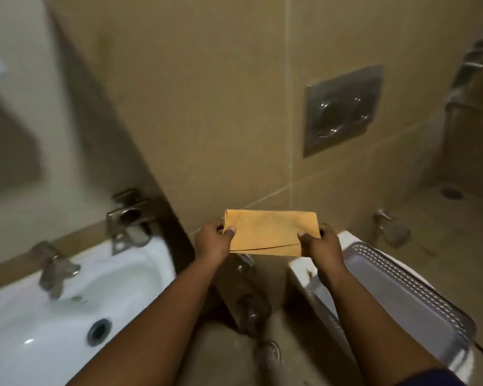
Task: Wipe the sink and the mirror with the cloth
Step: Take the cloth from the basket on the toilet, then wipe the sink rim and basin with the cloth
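Both hands [268, 240] pinch the folded cloth [271, 232], right of the sink [67, 316]

Light: I'm working in dim, warm, yellowish light | Glare: a small white highlight is shining on the sink [37, 324] basin | Blur: motion blur is smearing the tap [57, 270] and the mirror [14, 129] on my left | Edges: wide-angle distortion is bending the wall lines.
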